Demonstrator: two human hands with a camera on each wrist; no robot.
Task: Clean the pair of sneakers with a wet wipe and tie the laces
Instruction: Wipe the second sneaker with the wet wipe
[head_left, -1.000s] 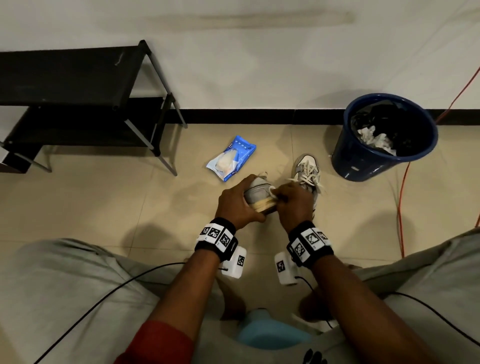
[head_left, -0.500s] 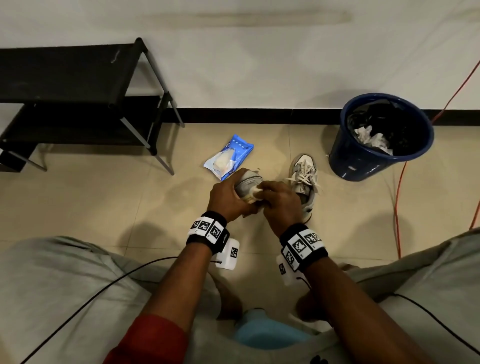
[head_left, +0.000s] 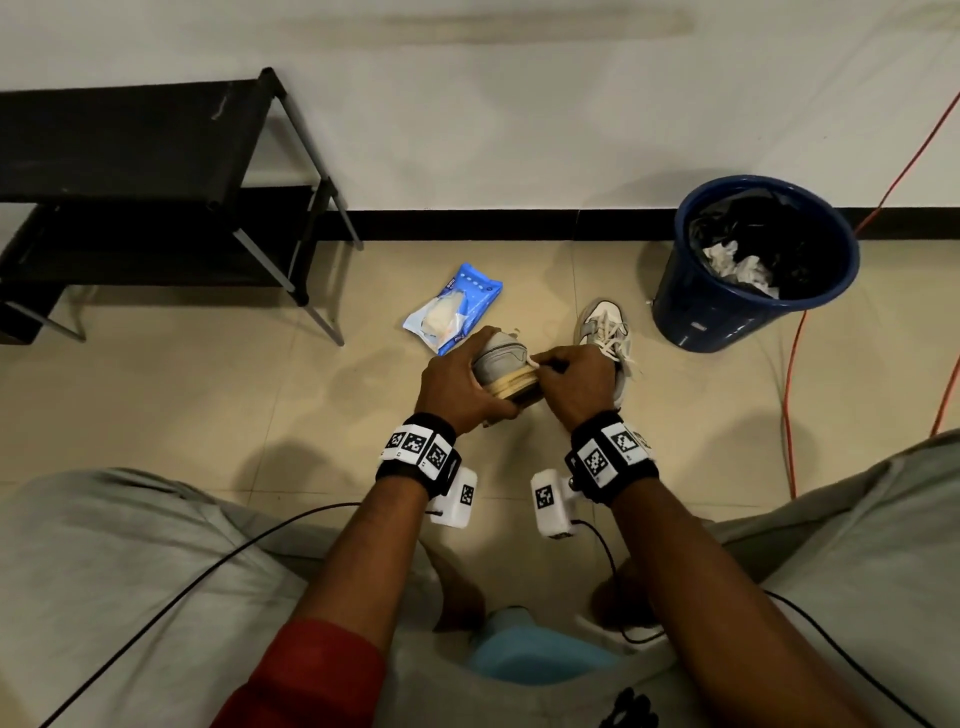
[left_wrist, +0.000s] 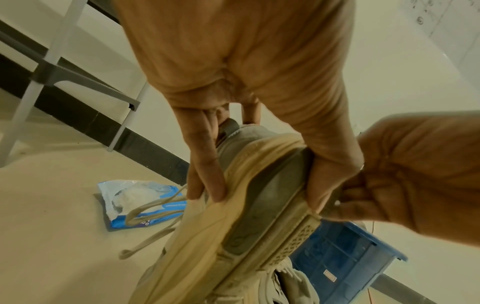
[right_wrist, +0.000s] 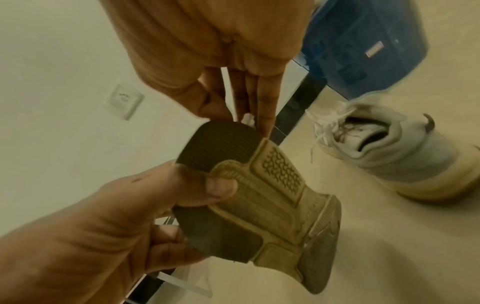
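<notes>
My left hand (head_left: 457, 387) gripped the grey sneaker with the yellowed rubber sole (head_left: 506, 366) above the tiled floor, while my right hand (head_left: 571, 384) pinched a small white wet wipe (right_wrist: 246, 119) against its sole edge. Beyond lay the second grey sneaker (head_left: 605, 332), the blue wipe packet (head_left: 454, 306), then the blue plastic bin (head_left: 753, 265) at the wall.

A black metal shoe rack (head_left: 156, 176) stands at the upper left. A round blue plastic bin (head_left: 748, 312) with crumpled paper sits at the upper right, beside an orange cable (head_left: 789, 415).

grey sneaker (head_left: 501, 356) sole-up, perhaps wiped
</notes>
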